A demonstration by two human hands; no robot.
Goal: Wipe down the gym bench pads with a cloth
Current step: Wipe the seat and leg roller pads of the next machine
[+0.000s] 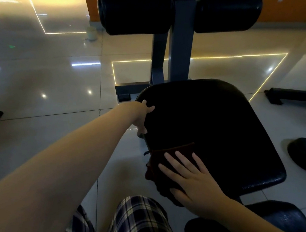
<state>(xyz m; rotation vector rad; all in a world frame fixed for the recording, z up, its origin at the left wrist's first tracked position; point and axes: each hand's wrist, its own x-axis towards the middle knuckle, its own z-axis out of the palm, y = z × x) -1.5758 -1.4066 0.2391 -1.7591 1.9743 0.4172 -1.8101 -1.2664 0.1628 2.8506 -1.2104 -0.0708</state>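
Cloth (173, 153), dark red and limp, lies bunched on the near left corner of the black padded surface (215, 128), pressed flat under the right hand (191, 180), whose fingers are spread straight. The left hand (140, 115) curls round the pad's left edge. The cloth looks light and soft, and I'd judge it slides easily on slick vinyl. A flat palm on its middle should drive it best.

The right hand (191, 180) lay flat on a dark red cloth (185, 150) at the near left of the black seat pad (215, 124). The left hand (140, 114) held the pad's far left edge.
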